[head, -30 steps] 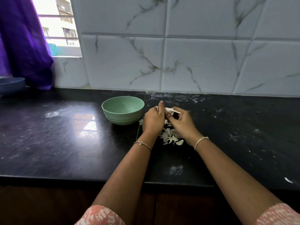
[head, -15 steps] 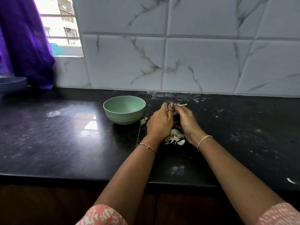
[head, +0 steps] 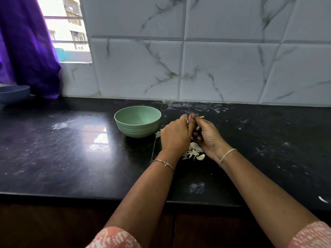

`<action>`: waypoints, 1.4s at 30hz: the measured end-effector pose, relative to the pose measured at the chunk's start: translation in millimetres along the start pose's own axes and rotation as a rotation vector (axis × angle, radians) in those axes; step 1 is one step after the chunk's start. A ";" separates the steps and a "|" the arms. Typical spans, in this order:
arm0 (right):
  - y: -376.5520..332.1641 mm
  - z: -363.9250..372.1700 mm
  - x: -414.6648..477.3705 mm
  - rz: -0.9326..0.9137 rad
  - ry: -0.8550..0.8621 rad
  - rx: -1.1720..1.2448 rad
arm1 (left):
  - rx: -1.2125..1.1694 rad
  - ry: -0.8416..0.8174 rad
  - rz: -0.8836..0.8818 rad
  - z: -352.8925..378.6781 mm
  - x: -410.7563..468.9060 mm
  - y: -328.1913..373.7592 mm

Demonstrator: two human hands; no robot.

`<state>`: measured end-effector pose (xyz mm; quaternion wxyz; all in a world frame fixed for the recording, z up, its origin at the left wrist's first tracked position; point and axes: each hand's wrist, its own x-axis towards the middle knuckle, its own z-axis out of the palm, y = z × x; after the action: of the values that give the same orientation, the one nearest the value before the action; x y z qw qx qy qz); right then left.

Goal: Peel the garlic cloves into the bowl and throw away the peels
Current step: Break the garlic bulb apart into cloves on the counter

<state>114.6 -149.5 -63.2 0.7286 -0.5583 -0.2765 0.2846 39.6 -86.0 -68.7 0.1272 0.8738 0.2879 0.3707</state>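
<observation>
Mid-peel, I judge: at frame centre my left hand [head: 175, 136] and right hand [head: 208, 136] both pinch a small white garlic clove [head: 198, 127], just right of the round pale-green plastic bowl [head: 137, 131]. Next I must strip the skin and drop the clove into the bowl; papery white peels [head: 194, 151] lie just below.

Hands: 2 — left hand [head: 176, 135], right hand [head: 207, 136]. Bowls: 2 — green bowl [head: 138, 129], blue bowl [head: 14, 93]. Bracelets: 2, left bracelet [head: 163, 162], right bracelet [head: 227, 154]. Held clove [head: 198, 128]: 1. Garlic pile [head: 194, 151]: 1, pieces uncountable. Curtain [head: 26, 47]: 1.
</observation>
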 end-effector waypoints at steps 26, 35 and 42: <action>-3.9 -5.6 3.2 -0.018 0.033 0.023 | -0.128 -0.132 0.021 2.3 6.1 -15.0; 7.1 -12.3 8.5 -0.142 0.065 -0.374 | -0.489 -0.132 -0.172 4.5 12.7 -18.5; 19.3 -19.1 13.5 -0.298 0.052 -0.929 | -0.520 -0.014 -0.343 5.8 17.9 -22.5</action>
<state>135.5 -148.2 -85.1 0.4418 -0.7857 -0.4329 0.0099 44.6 -57.3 -72.2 0.4090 0.7533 0.3258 0.3989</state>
